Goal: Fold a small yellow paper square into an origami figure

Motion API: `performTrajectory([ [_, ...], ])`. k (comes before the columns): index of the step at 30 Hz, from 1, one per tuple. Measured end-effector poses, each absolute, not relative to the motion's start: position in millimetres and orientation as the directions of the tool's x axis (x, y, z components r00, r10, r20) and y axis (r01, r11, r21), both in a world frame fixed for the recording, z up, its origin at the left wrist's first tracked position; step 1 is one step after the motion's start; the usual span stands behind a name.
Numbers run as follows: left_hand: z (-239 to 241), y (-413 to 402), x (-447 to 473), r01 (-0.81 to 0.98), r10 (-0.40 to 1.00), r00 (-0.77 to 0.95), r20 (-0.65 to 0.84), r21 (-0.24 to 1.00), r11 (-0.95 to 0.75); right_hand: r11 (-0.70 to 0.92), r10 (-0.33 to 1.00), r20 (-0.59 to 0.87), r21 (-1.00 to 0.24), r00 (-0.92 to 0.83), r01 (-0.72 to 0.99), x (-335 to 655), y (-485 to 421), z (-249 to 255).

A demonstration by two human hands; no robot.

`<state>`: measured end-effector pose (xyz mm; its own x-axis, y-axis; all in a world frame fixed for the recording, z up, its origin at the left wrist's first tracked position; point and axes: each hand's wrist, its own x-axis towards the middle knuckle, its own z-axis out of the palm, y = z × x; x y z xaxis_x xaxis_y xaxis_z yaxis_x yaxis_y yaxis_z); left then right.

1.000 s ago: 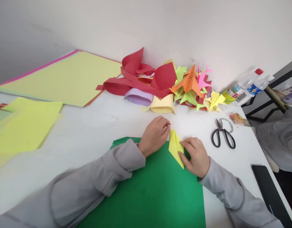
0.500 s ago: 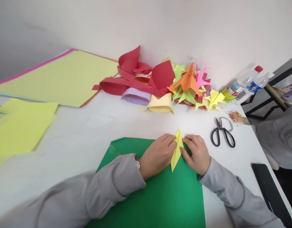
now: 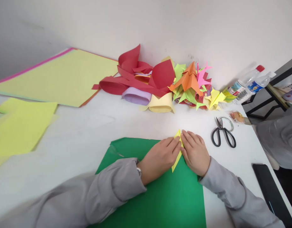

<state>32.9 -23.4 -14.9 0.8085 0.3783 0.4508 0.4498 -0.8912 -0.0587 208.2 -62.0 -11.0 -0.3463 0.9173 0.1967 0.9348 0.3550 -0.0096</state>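
A narrow, diamond-shaped piece of folded yellow paper (image 3: 176, 163) lies on a green sheet (image 3: 164, 202), near its far edge. My left hand (image 3: 160, 159) is closed, its fingertips pressed together on the left side of the folded paper. Along the right side of the paper lies my right hand (image 3: 195, 154), its fingers stretched out and fairly flat, with the fingertips touching the upper right edge. The fingers cover most of the paper's middle; its top and lower point show.
Black-handled scissors (image 3: 223, 133) and a tape roll (image 3: 230, 123) lie to the right, beyond a black phone-like slab (image 3: 271, 190). Folded paper figures (image 3: 188, 80), red paper shapes (image 3: 127, 83) and bottles (image 3: 244, 82) line the wall. Yellow sheets (image 3: 24, 126) lie left.
My right hand has straightened its fingers and moved them up along the paper's right edge. My left fingers have shifted slightly right, covering more of the yellow paper.
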Motion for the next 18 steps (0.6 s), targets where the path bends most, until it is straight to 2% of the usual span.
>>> performTrajectory([
  [5,-16.9,-24.6,33.5,0.46,0.372,0.823,0.43,-0.12,-0.88,0.328,0.932,0.148,0.04,-0.33,0.944,206.9,-62.2,-9.5],
  [9,-20.0,-24.5,34.3,0.459,0.347,0.811,0.471,-0.143,-0.877,0.314,0.941,0.116,0.056,-0.318,0.948,206.9,-61.2,-8.1],
  [18,-19.9,-23.2,36.3,0.455,0.344,0.817,0.462,-0.153,-0.877,0.35,0.927,0.132,0.026,-0.35,0.936,212.5,-52.6,-5.8],
])
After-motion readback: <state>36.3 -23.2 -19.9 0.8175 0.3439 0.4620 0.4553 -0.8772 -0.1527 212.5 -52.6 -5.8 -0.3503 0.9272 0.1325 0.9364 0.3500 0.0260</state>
